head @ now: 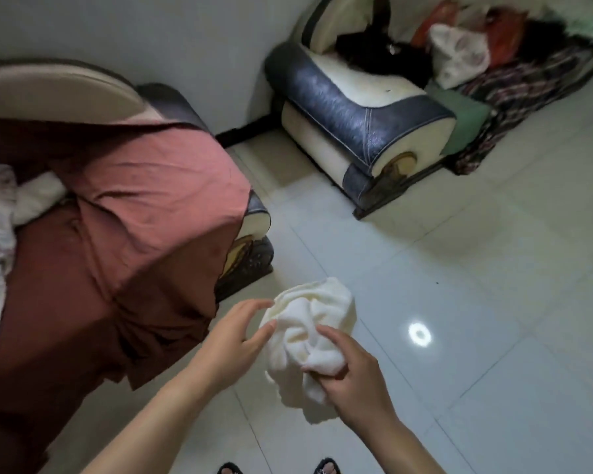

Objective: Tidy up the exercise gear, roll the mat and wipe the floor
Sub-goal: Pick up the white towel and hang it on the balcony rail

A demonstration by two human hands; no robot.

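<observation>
Your fingers on the right hand (351, 378) curl round a crumpled white cloth (308, 316), bunching its lower part. Your left hand (233, 340) is relaxed, its straight fingertips touching the cloth's left edge. You hold the cloth above the glossy pale tiled floor (476, 302), just beside the sofa (254, 213) draped in a rust-brown sheet (134, 234).

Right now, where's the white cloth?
Head view, lower centre: white cloth bunched in the right hand, left hand touching its edge, just right of the draped sofa.
</observation>
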